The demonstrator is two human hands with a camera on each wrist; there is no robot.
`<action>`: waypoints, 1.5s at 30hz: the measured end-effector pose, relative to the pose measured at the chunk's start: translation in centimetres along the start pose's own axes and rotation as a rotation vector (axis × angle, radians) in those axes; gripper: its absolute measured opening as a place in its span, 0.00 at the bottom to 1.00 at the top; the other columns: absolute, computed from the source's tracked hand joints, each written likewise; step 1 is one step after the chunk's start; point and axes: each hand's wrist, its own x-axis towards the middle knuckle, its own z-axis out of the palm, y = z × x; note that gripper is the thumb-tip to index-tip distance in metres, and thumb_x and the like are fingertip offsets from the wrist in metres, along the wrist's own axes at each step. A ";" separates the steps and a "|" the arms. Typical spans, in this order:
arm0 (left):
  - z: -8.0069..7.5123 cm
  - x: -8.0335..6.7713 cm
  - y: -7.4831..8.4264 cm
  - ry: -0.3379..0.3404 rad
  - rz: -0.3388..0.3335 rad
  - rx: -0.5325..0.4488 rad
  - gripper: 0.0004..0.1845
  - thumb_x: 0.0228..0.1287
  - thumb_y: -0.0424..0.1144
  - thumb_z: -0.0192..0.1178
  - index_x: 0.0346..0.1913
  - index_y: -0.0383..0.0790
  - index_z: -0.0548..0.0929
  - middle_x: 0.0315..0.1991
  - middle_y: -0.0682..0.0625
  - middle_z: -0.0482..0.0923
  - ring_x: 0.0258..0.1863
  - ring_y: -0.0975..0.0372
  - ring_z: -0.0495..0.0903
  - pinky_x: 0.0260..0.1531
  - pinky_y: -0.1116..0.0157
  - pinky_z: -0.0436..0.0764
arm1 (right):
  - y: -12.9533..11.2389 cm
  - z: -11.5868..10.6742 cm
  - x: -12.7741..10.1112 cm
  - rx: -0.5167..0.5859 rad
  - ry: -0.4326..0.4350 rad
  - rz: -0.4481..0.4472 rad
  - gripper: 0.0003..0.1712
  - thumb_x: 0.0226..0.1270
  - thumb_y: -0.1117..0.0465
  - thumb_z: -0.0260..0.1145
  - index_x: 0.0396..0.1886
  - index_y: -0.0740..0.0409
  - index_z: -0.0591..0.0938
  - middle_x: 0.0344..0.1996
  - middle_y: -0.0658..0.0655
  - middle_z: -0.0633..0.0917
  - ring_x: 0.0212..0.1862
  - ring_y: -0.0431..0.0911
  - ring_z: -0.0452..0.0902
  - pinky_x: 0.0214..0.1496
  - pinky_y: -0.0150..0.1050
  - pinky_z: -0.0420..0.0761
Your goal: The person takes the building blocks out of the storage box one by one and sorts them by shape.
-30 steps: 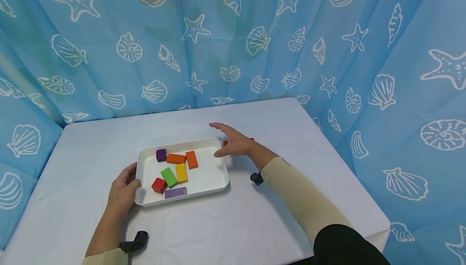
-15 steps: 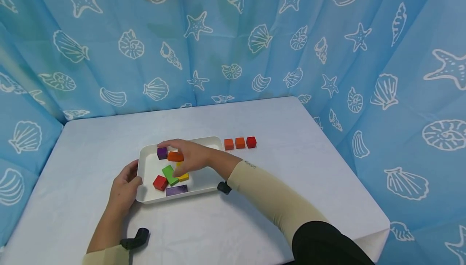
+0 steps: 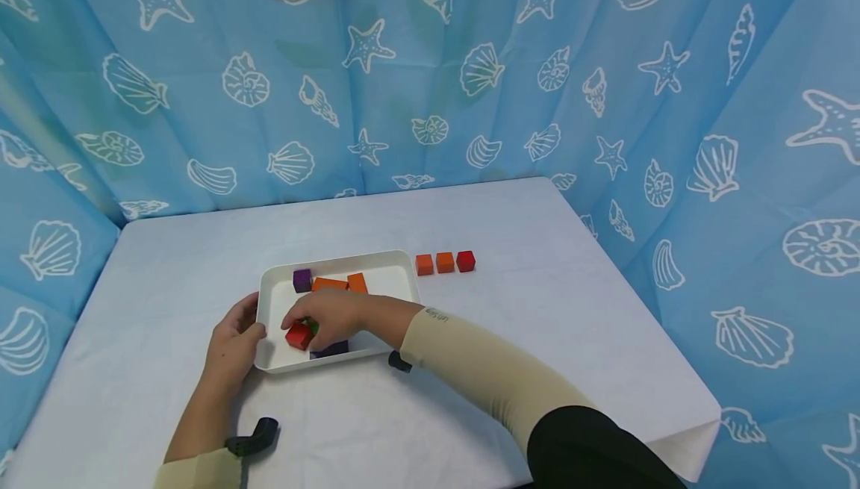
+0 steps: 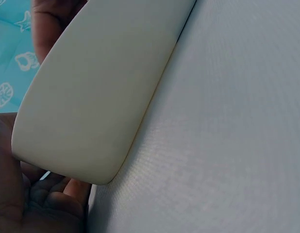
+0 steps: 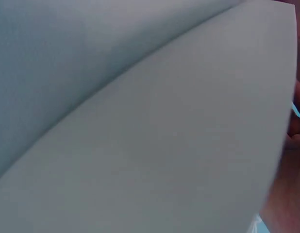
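Note:
My left hand [image 3: 228, 347] grips the left end of a shallow white tray [image 3: 393, 287], thumb at the rim. In the left wrist view the tray's outer wall [image 4: 91, 97] fills much of the picture. My right hand [image 3: 336, 313] is down inside the tray, thumb and index finger curled around a red cube [image 3: 298, 336]. A green block [image 3: 313, 325] shows in part under that hand, and the yellow block is hidden. A purple block [image 3: 332, 349] lies by the thumb in shadow. Behind the hand are a dark purple cube [image 3: 302, 281] and two orange blocks [image 3: 330, 284].
Right of the tray, two orange cubes [image 3: 424, 264] and a red cube [image 3: 466, 261] stand in a row on the white tablecloth [image 3: 537, 272]. A blue curtain [image 3: 403, 71] with shell prints hangs behind the table.
My right hand has moved left from above the tray's right end, then down to the red cube in the tray. The left hand keeps its hold on the tray.

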 end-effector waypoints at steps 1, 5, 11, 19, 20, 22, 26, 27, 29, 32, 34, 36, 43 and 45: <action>0.0 0.0 0.1 -0.001 0.002 -0.001 0.39 0.71 0.28 0.50 0.85 0.36 0.58 0.83 0.38 0.58 0.82 0.43 0.56 0.77 0.41 0.60 | 0.0 0.0 0.1 -0.025 0.003 -0.004 0.29 0.69 0.61 0.77 0.70 0.49 0.83 0.60 0.44 0.83 0.56 0.35 0.74 0.60 0.22 0.72; -0.1 0.0 0.3 -0.015 0.002 -0.003 0.39 0.72 0.29 0.49 0.85 0.36 0.57 0.83 0.37 0.59 0.82 0.43 0.56 0.77 0.40 0.59 | 0.0 0.1 0.3 -0.067 0.012 -0.005 0.24 0.72 0.60 0.75 0.67 0.49 0.85 0.54 0.43 0.84 0.52 0.35 0.75 0.58 0.21 0.72; -0.2 -0.3 0.3 -0.037 -0.023 -0.007 0.39 0.72 0.28 0.49 0.85 0.36 0.55 0.83 0.37 0.57 0.82 0.43 0.55 0.77 0.41 0.57 | 0.0 0.5 0.5 -0.073 0.026 -0.026 0.20 0.73 0.60 0.74 0.63 0.49 0.86 0.48 0.42 0.83 0.48 0.34 0.74 0.53 0.20 0.71; -0.1 -0.3 0.1 -0.019 -0.038 0.009 0.40 0.71 0.29 0.49 0.86 0.36 0.55 0.83 0.37 0.57 0.82 0.43 0.55 0.77 0.40 0.58 | -0.1 -0.6 -0.7 0.048 0.095 -0.052 0.20 0.71 0.60 0.76 0.61 0.51 0.87 0.49 0.42 0.82 0.52 0.32 0.75 0.56 0.19 0.73; -0.1 -0.3 0.2 -0.016 -0.039 0.014 0.40 0.71 0.29 0.49 0.86 0.36 0.55 0.83 0.37 0.57 0.82 0.43 0.55 0.77 0.40 0.58 | 0.0 -0.9 -1.0 0.078 0.105 -0.040 0.20 0.70 0.60 0.76 0.61 0.51 0.87 0.50 0.42 0.82 0.52 0.32 0.76 0.57 0.19 0.74; 0.0 -0.3 0.2 -0.009 -0.043 0.015 0.40 0.72 0.29 0.49 0.86 0.36 0.55 0.83 0.36 0.56 0.82 0.42 0.55 0.77 0.40 0.58 | 0.2 -1.3 -1.5 0.134 0.130 -0.009 0.21 0.69 0.61 0.77 0.60 0.50 0.87 0.50 0.41 0.82 0.53 0.30 0.76 0.57 0.20 0.76; 0.1 -0.4 0.3 0.004 -0.041 0.007 0.39 0.72 0.29 0.48 0.86 0.36 0.55 0.83 0.36 0.57 0.82 0.42 0.55 0.77 0.40 0.58 | 1.6 -2.3 -2.9 0.259 0.180 0.028 0.20 0.69 0.62 0.76 0.60 0.49 0.87 0.52 0.42 0.82 0.55 0.31 0.77 0.57 0.23 0.79; 0.1 -0.4 0.4 0.004 -0.037 0.002 0.39 0.72 0.29 0.48 0.85 0.36 0.55 0.83 0.36 0.56 0.82 0.42 0.55 0.77 0.40 0.58 | 2.1 -2.5 -3.3 0.288 0.197 0.031 0.20 0.70 0.63 0.76 0.60 0.50 0.87 0.53 0.42 0.83 0.56 0.32 0.77 0.58 0.24 0.79; 0.1 -0.3 0.4 0.003 -0.027 -0.003 0.39 0.72 0.29 0.48 0.85 0.35 0.55 0.83 0.36 0.56 0.82 0.42 0.55 0.77 0.40 0.58 | 3.2 -3.1 -4.3 0.346 0.228 0.045 0.21 0.69 0.64 0.76 0.60 0.51 0.87 0.54 0.43 0.83 0.57 0.35 0.78 0.58 0.26 0.80; 0.1 -0.4 0.3 0.005 -0.015 -0.002 0.39 0.72 0.29 0.48 0.85 0.35 0.56 0.83 0.36 0.57 0.82 0.41 0.56 0.77 0.40 0.58 | 5.0 -3.8 -6.0 0.414 0.285 0.080 0.22 0.69 0.65 0.75 0.61 0.52 0.86 0.55 0.45 0.83 0.58 0.38 0.80 0.59 0.30 0.82; 0.1 -0.4 0.3 0.008 -0.016 0.000 0.38 0.72 0.29 0.48 0.85 0.35 0.56 0.83 0.36 0.58 0.82 0.42 0.56 0.77 0.40 0.58 | 6.1 -4.3 -7.2 0.443 0.324 0.112 0.22 0.69 0.66 0.75 0.62 0.54 0.85 0.55 0.46 0.84 0.59 0.41 0.81 0.60 0.33 0.83; 0.1 -0.4 0.3 0.013 -0.021 0.001 0.38 0.72 0.29 0.48 0.85 0.36 0.56 0.83 0.36 0.58 0.81 0.42 0.57 0.77 0.40 0.59 | 7.2 -4.8 -8.4 0.451 0.364 0.148 0.23 0.69 0.67 0.75 0.63 0.54 0.84 0.55 0.48 0.84 0.59 0.44 0.82 0.59 0.35 0.84; 0.2 -0.3 0.4 0.006 -0.029 -0.005 0.38 0.73 0.28 0.47 0.85 0.35 0.55 0.83 0.35 0.57 0.82 0.41 0.56 0.77 0.40 0.59 | 10.7 -5.9 -12.3 0.438 0.467 0.283 0.26 0.68 0.67 0.76 0.65 0.52 0.83 0.59 0.51 0.84 0.63 0.52 0.81 0.57 0.42 0.87; 0.1 -0.4 0.4 0.005 -0.031 -0.008 0.38 0.73 0.28 0.47 0.85 0.35 0.55 0.83 0.36 0.57 0.82 0.41 0.56 0.77 0.40 0.59 | 11.4 -6.0 -13.3 0.446 0.486 0.311 0.27 0.68 0.66 0.76 0.65 0.52 0.84 0.60 0.52 0.83 0.64 0.53 0.80 0.57 0.43 0.87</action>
